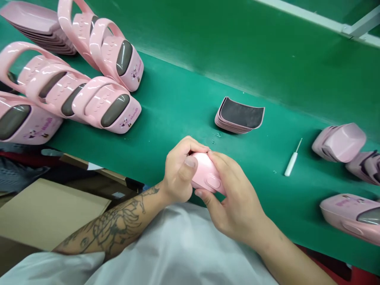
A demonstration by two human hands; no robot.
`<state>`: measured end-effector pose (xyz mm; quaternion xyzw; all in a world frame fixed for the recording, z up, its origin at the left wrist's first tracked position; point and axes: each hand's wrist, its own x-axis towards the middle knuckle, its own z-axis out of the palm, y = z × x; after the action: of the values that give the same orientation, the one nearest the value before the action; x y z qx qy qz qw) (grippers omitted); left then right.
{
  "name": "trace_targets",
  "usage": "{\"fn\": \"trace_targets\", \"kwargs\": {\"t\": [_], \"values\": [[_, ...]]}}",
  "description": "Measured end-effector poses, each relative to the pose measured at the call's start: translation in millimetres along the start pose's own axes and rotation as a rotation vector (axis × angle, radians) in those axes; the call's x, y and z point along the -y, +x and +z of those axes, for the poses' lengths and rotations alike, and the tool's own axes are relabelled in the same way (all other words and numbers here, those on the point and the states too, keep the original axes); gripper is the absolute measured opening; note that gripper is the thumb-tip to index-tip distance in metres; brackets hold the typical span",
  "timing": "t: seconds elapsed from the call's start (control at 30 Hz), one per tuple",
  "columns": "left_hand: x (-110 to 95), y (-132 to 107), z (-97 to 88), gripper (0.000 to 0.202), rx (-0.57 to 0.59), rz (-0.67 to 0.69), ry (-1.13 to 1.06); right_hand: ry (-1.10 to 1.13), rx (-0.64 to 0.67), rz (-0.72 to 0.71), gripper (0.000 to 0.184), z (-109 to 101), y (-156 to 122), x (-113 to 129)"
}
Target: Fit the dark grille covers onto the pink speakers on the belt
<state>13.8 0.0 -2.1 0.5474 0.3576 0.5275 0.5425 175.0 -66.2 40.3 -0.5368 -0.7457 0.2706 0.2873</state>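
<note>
A glossy pink plastic housing (204, 174) with a raised oval button is held between both hands over the near edge of the green table. My left hand (181, 168) wraps its left side, thumb bent on top. My right hand (234, 194) grips the right side, fingers along the far edge and thumb on the near edge. The hands cover much of the housing. Beyond them lies a small stack of curved pink panels (230, 123), the top one lined in black. To the right is a thin-tipped tool with a white handle (291, 163).
Several pink handled housings with dark windows (115, 111) crowd the left, in front of stacked pink trays (38, 23). Pink shells (344, 142) and another printed housing (352, 215) sit at right. Cardboard (50, 213) lies below the table's left edge. A green wall rises behind.
</note>
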Motion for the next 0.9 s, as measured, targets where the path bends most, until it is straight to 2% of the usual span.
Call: {"fn": "trace_targets", "kwargs": {"t": [0.27,0.37,0.47,0.53,0.6,0.73,0.8,0.9], "values": [[-9.2,6.4,13.7,0.053,-0.155,-0.056,0.088,-0.158,-0.079,-0.025,0.067,8.6,7.9,4.2],[-12.4,11.9,14.8,0.049,-0.196,-0.161,0.128,-0.094,-0.046,-0.004,0.073,6.5,6.8,-4.4],[-10.0,22.0,15.0,0.047,-0.231,-0.322,0.099,0.009,-0.006,0.035,0.086,3.2,0.2,-21.9],[-7.5,30.9,16.1,0.051,-0.272,-0.438,0.009,0.039,-0.110,0.095,0.090,4.0,-4.7,-32.3],[-7.3,38.7,18.3,0.052,-0.346,-0.553,-0.111,0.068,-0.247,0.166,0.086,6.7,-7.5,-36.5],[-16.7,44.5,24.9,0.040,-0.478,-0.814,-0.307,0.121,-0.400,0.297,0.078,8.2,-5.4,-28.1],[-24.4,42.6,27.9,0.033,-0.478,-0.881,-0.341,0.132,-0.431,0.317,0.078,4.8,-3.8,-21.2],[-36.2,35.8,30.2,0.028,-0.448,-0.887,-0.370,0.136,-0.445,0.316,0.077,-1.7,-5.1,-12.5]]}}
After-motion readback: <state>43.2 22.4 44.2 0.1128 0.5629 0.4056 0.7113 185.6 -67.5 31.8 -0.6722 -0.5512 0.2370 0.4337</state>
